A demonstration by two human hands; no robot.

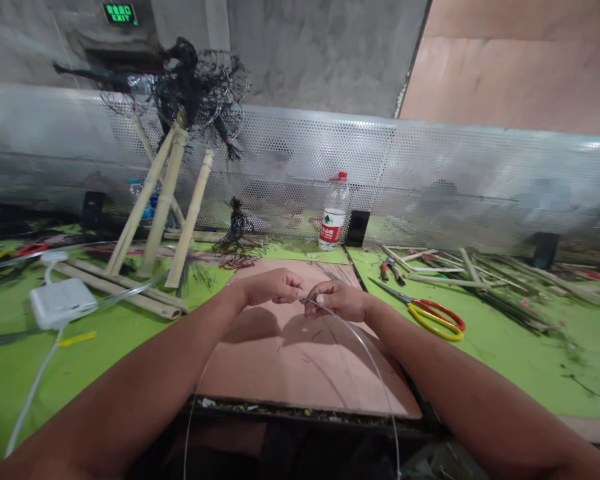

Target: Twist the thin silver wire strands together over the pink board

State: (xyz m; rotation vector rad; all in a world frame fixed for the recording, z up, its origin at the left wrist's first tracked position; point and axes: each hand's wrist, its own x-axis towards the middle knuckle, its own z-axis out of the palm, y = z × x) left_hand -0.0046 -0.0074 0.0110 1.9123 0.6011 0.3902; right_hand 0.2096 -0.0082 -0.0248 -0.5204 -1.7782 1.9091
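Above a pinkish board [325, 373], my left hand [275, 287] and my right hand [340, 301] meet nearly fingertip to fingertip. Both are closed in a pinch on a thin, pale, shiny wire [367, 350]. From my fingers the wire bows out to the right and drops past the board's near edge. Another thin strand hangs below my left forearm, perhaps the same wire. A small dark bit shows at my right fingertips, too small to make out.
Scissors with red and yellow handles [436, 319] and pliers [393, 270] lie at the right, near cut bamboo pieces [473, 267]. A bottle [333, 217] stands behind the board. A bamboo stand [165, 193] carries a dark wire figure at the left, beside a white box [63, 303] with a cable.
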